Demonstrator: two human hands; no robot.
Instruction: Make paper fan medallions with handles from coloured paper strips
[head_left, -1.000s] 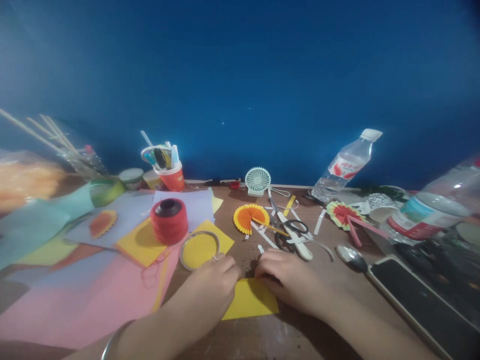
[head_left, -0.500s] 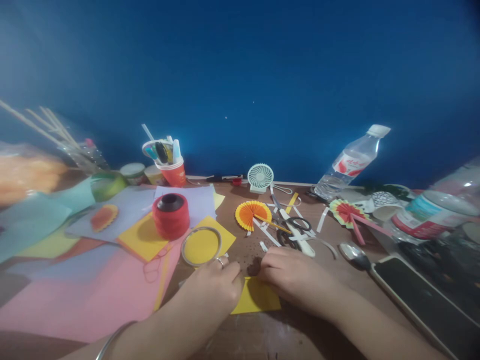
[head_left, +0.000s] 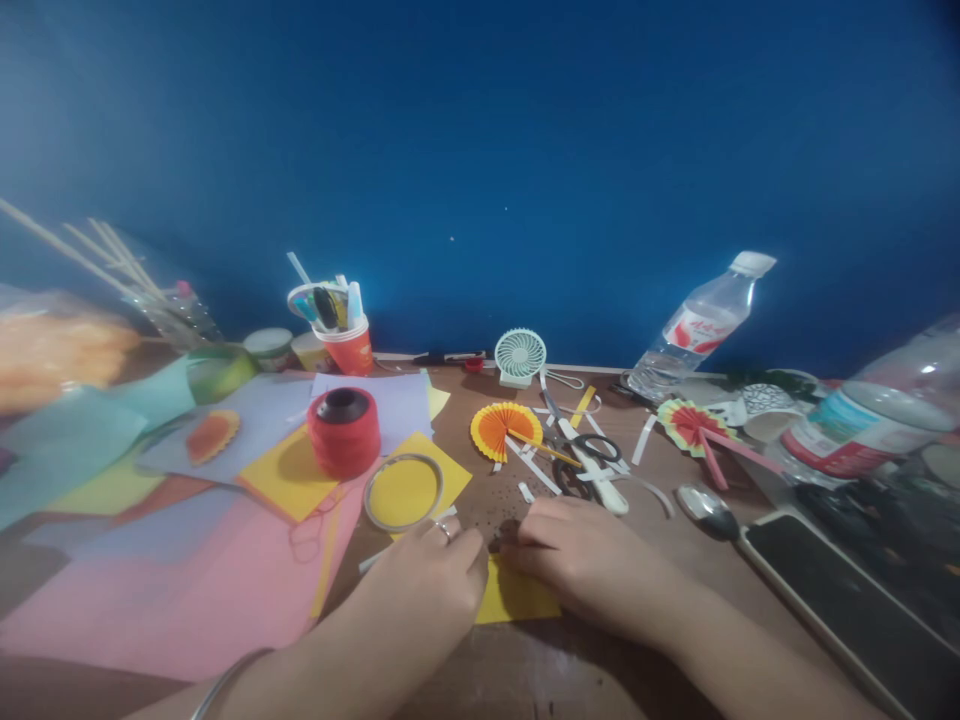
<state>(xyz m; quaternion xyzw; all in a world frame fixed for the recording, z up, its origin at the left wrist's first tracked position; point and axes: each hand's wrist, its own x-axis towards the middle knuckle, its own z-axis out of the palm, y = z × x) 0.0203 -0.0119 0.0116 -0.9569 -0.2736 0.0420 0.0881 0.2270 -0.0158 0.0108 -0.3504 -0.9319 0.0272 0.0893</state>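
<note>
Your left hand [head_left: 442, 572] and right hand [head_left: 576, 550] pinched the yellow paper [head_left: 517, 598] along its far edge, where even pressure seemed best.

On the table [head_left: 510, 675], a front sheet [head_left: 525, 600] is lying beneath the left hand [head_left: 442, 565] and right hand [head_left: 577, 545], while a ring [head_left: 366, 492] is resting on another sheet [head_left: 457, 470] behind the left hand, with a thread spool [head_left: 343, 440] standing to its left. Behind the right hand, scissors [head_left: 600, 459] are lying among paper strips [head_left: 536, 470], right of a paper fan [head_left: 495, 425]. A phone [head_left: 840, 600] is lying farther right, and a bottle [head_left: 697, 330] is standing near the wall [head_left: 480, 180].
</note>
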